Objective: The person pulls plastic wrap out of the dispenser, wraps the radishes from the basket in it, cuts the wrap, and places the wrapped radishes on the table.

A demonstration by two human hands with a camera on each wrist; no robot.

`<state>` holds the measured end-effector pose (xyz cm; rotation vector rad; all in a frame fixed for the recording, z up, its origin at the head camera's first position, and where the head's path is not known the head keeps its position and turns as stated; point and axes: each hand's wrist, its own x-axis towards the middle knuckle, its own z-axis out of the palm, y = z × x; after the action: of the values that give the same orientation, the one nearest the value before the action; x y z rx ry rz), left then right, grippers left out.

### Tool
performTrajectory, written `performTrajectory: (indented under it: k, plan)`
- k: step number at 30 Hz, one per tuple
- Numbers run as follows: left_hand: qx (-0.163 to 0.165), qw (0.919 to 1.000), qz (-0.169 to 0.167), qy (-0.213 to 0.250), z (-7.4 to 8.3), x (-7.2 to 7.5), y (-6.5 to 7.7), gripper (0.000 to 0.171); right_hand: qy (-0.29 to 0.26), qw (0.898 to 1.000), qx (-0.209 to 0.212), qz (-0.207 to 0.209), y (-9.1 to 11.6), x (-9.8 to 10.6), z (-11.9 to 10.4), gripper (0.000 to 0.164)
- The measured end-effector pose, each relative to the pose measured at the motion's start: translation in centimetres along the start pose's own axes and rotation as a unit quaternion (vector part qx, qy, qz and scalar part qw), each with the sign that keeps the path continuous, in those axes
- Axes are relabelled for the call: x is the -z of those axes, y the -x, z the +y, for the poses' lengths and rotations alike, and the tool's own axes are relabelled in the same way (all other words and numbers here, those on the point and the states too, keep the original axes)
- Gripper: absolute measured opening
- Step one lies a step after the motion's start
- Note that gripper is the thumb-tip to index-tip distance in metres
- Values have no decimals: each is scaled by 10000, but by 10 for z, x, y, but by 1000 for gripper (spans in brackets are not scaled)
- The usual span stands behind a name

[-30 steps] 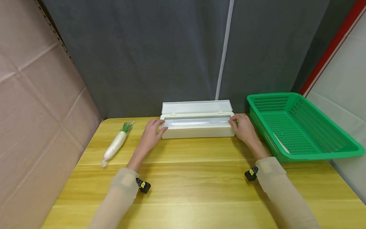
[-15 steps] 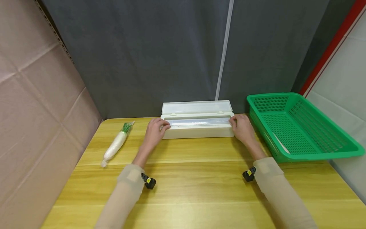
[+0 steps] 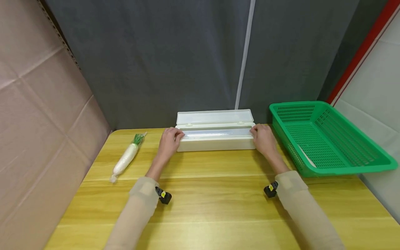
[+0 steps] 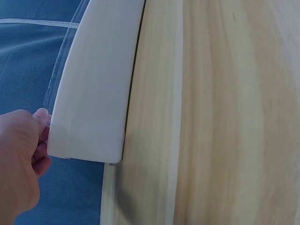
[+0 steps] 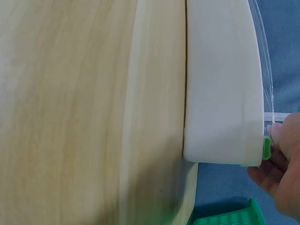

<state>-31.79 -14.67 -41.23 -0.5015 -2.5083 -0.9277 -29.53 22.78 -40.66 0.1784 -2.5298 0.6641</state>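
Note:
A long white cling film box (image 3: pixel 216 144) stands at the back of the table with its lid (image 3: pixel 215 117) raised behind it. Clear cling film (image 4: pixel 60 65) rises a little above the front edge in both wrist views. At the box's left end my left hand (image 3: pixel 168 143) pinches the film's corner between thumb and fingers. My right hand (image 3: pixel 264 139) pinches the opposite corner at the right end, beside a small green slider (image 5: pixel 267 148). The film's edge (image 5: pixel 268 70) runs taut up to the right fingertips.
A white radish (image 3: pixel 126 159) with green stalks, wrapped in clear plastic, lies on the table at left. To the right stands a green plastic basket (image 3: pixel 347 171) with a thin white object (image 3: pixel 307 156) visible at its near left side. A dark curtain (image 3: pixel 156 62) hangs behind the box.
My left hand has moved slightly right and its fingers have closed from a spread pose onto the film's corner. The right hand has barely moved.

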Motion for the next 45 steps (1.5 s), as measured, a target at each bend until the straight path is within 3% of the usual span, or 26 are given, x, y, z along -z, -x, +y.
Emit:
performTrajectory:
  k: [6, 11, 18, 24, 34, 45]
  plan:
    - [58, 10000, -10, -28, 4, 4, -3, 15, 40, 9999, -102, -118, -4, 2, -1, 15]
    - [65, 9999, -3, -107, 6, 7, -8, 15, -133, 9999, 16, 69, -7, -2, 0, 16]
    - [-141, 9998, 47, -154, 8, 8, -15, 13, -662, 9970, 8, 410, -11, -4, 0, 12]
    - [-300, 9992, 170, -182, 9, 9, -20, 12, -772, 9957, 105, 505, -15, -5, 0, 11]
    - [-130, 9996, 26, -258, 18, 15, -25, 15, -864, 9938, 72, 690, -22, -2, -4, 9]
    - [-210, 9990, 129, -367, 20, 19, -30, 13, -1159, 9917, -455, 335, -23, 1, -7, 9]
